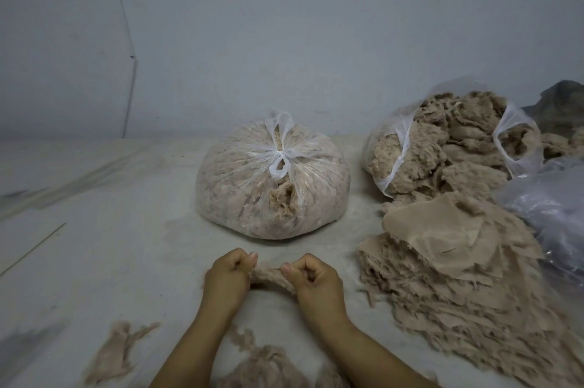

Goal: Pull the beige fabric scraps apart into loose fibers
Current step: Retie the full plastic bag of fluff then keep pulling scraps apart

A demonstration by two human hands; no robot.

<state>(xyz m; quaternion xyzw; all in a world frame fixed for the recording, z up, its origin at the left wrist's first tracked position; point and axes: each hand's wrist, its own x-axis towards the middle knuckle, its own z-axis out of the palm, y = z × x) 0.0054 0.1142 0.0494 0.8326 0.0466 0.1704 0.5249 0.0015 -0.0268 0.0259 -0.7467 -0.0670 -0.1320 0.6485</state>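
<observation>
Both fists grip one beige fabric scrap [268, 274], stretched between them low in the middle of the view. My left hand [229, 274] holds its left end and my right hand [311, 277] its right end, thumbs on top. A tall stack of flat beige fabric scraps [442, 277] lies to the right of my hands. Loose beige fibers [268, 365] are heaped between my forearms at the bottom edge. A smaller tuft of fibers [117, 353] lies at the lower left.
A tied clear plastic bag [271, 185] stuffed with fibers sits straight ahead. An open bag [448, 141] of frayed beige pieces stands at the back right, with crumpled clear plastic [553, 207] beside it. A pale wall rises behind; a thin stick [31, 248] lies far left.
</observation>
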